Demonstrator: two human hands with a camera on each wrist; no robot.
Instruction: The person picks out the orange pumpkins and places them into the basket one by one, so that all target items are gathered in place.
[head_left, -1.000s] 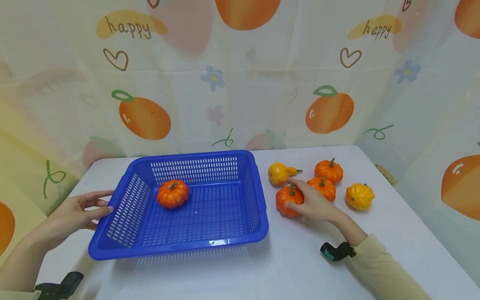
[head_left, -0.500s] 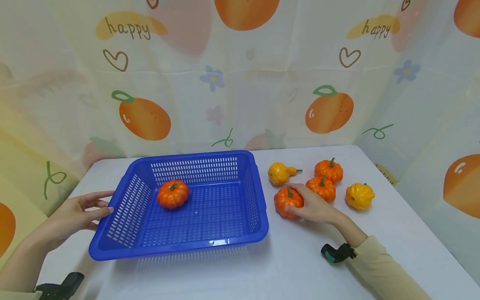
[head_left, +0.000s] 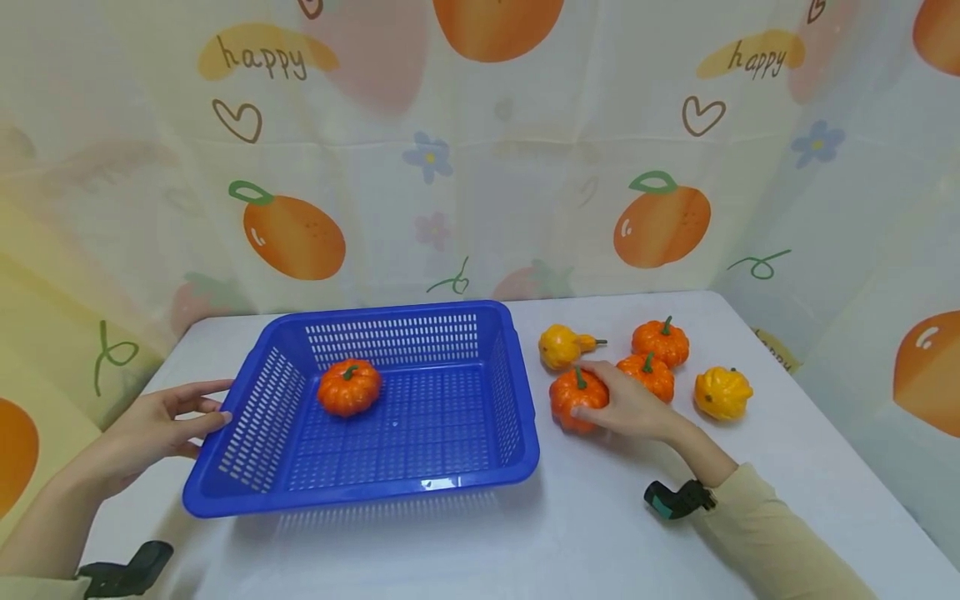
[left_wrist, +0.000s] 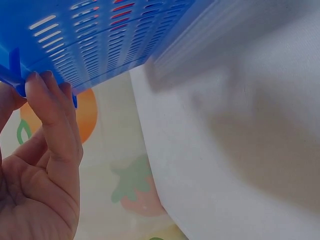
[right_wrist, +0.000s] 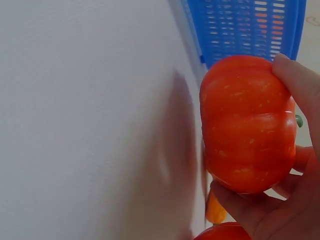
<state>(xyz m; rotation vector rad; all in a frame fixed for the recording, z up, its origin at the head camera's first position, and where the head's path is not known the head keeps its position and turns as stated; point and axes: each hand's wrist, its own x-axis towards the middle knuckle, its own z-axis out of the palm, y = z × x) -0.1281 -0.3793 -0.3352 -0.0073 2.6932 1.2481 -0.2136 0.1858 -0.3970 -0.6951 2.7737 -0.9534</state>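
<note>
My left hand (head_left: 161, 421) holds the left rim of a blue plastic basket (head_left: 360, 492), thumb on top and fingers beneath. In the left wrist view, the fingertips (left_wrist: 40, 87) meet the basket's rim. One orange pumpkin (head_left: 349, 387) sits inside the basket, toward its left. Right of the basket, my right hand (head_left: 630, 406) grips another orange pumpkin (head_left: 573, 404) between thumb and fingers. The right wrist view shows this pumpkin (right_wrist: 247, 130) from the side, its green stem partly hidden by the hand.
A yellow gourd (head_left: 558, 346) lies behind the gripped pumpkin. Two more orange pumpkins (head_left: 660, 342) and a yellow pumpkin (head_left: 723, 394) stand to the right on the white table (head_left: 585, 533). A fruit-printed curtain (head_left: 480, 208) hangs behind the table.
The pumpkin in my right hand has shifted very slightly left toward the basket. My left hand and the basket hold almost the same place.
</note>
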